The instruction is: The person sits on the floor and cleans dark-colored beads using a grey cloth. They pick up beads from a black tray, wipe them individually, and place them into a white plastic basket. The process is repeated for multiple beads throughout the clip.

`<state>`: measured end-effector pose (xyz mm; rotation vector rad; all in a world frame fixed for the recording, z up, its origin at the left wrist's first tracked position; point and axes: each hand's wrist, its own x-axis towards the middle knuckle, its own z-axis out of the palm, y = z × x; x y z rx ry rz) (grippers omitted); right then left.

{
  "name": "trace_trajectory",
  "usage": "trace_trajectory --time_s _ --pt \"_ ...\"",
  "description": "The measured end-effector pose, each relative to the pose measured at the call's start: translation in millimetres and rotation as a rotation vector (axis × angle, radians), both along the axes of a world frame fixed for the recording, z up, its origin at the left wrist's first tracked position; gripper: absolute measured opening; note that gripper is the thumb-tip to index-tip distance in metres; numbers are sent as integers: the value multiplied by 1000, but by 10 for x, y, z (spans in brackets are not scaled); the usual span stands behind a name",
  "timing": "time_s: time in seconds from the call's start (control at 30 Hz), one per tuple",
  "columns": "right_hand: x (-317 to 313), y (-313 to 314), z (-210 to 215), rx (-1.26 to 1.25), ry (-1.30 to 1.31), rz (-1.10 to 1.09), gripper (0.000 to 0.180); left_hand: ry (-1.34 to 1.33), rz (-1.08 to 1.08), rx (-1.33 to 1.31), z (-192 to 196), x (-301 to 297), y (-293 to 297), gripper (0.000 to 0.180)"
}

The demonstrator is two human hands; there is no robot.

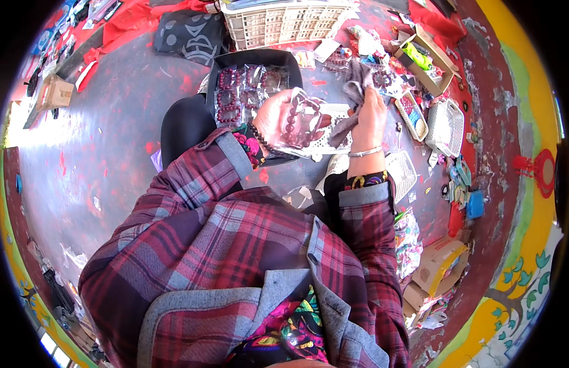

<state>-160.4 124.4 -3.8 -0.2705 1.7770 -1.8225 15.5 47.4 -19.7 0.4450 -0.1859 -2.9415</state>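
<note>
My left hand [271, 120] is closed on a clear plastic bag [309, 130] with a dark beaded bracelet [290, 121] inside. My right hand [371, 126] grips a grey cloth [356, 86], which hangs out above and below the fingers. Both hands are held up over a white perforated basket [337, 115], partly hidden behind them. Left of them stands a black tray [260, 56] with rows of bagged dark red bracelets [228, 98]; my left hand and sleeve cover its near right part.
A cream plastic crate [284, 27] stands beyond the tray, beside a dark grey bag [192, 38]. To the right are a small tray of beads [411, 115], a white basket [445, 127] and a cardboard box [427, 60]. Another carton [441, 264] lies near my right elbow.
</note>
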Motion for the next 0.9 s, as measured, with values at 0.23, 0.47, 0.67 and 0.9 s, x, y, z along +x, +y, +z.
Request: trace_trajectory --time_s 0.23,0.47,0.67,0.9 --pt "-42 32 19 -96 -142 -34 22 128 -262 46 -328 32 53 46" --pt "-184 123 0 -104 -172 -52 22 -229 -206 -159 -216 6 28 35" --pt "-3 168 201 -206 -139 -3 27 -161 -188 -59 -294 -31 3 40" --pt "353 242 313 -271 303 261 31 -127 -89 -74 39 -79 0 47"
